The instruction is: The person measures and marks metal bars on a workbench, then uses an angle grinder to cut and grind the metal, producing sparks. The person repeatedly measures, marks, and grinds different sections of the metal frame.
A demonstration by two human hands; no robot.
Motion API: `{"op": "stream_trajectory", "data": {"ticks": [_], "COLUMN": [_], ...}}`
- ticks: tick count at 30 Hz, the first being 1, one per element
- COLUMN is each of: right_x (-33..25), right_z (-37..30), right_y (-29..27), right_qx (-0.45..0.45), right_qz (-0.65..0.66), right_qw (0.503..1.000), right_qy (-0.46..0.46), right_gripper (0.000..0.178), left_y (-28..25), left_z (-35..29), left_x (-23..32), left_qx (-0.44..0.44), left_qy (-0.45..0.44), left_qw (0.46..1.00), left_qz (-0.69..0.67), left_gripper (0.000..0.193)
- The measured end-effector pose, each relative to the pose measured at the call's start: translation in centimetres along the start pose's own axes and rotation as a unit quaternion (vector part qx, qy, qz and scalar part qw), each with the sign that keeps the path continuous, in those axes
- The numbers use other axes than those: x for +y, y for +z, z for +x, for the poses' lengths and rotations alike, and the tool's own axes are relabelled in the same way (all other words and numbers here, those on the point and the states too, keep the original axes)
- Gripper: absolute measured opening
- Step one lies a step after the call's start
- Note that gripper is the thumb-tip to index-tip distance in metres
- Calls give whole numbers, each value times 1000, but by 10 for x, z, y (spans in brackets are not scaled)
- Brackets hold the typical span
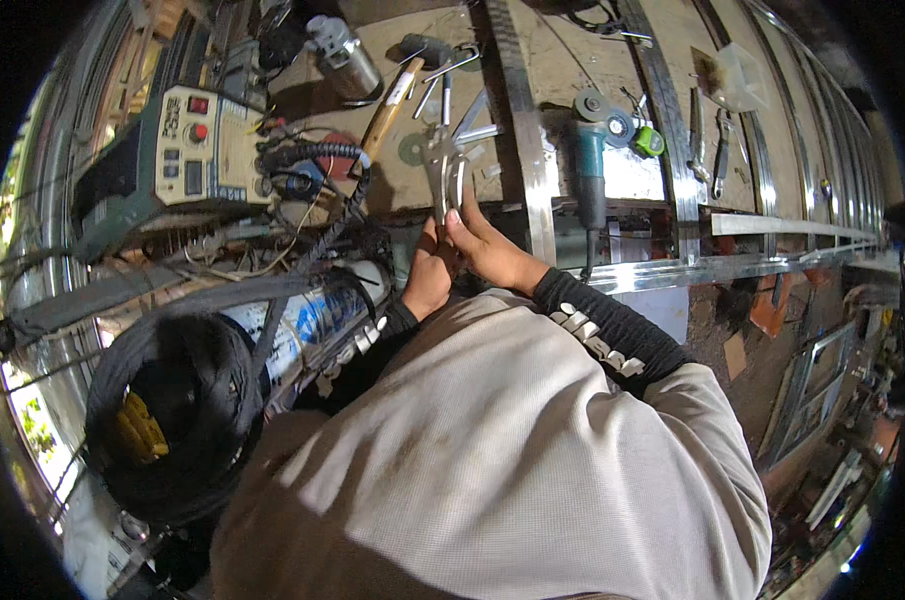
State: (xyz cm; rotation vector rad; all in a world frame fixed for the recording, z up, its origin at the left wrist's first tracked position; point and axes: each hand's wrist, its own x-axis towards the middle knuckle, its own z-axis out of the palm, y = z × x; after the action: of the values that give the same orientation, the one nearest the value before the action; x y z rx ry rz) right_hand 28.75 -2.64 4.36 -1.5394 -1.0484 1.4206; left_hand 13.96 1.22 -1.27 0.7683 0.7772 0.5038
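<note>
In the middle of the view, at the near edge of the bench, my left hand (428, 278) and my right hand (486, 252) are close together. Between them is a shiny metal plier-like tool (439, 180), its long arms pointing away from me over the bench. My left fingers are closed around its near end. My right thumb and fingers press on the curved arm at the right. Its exact kind is hard to make out. Just beyond it lie a wooden handle (388, 112), thin metal rods and a grey disc (412, 149).
A teal angle grinder (591, 165) lies to the right, near a green tape measure (648, 142). Metal bars (525, 140) cross the bench. At left stand a welding machine (197, 150), a gas cylinder (317, 325) and a black cable coil (172, 340). A metal canister (344, 65) stands farther back.
</note>
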Motion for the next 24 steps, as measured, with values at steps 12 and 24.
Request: {"op": "stream_trajectory", "data": {"ticks": [12,24], "right_x": [69,118], "right_z": [-38,-8], "right_y": [-118,-184], "right_qx": [424,324], "right_qz": [-497,-438], "right_qw": [756,814], "right_qy": [37,199], "right_gripper": [68,48], "left_y": [-79,-69], "left_z": [69,76], "left_x": [5,11], "left_qx": [249,244], "left_qy": [175,110], "left_qw": [730,621], "left_qz": [612,737], "left_gripper": [61,60]}}
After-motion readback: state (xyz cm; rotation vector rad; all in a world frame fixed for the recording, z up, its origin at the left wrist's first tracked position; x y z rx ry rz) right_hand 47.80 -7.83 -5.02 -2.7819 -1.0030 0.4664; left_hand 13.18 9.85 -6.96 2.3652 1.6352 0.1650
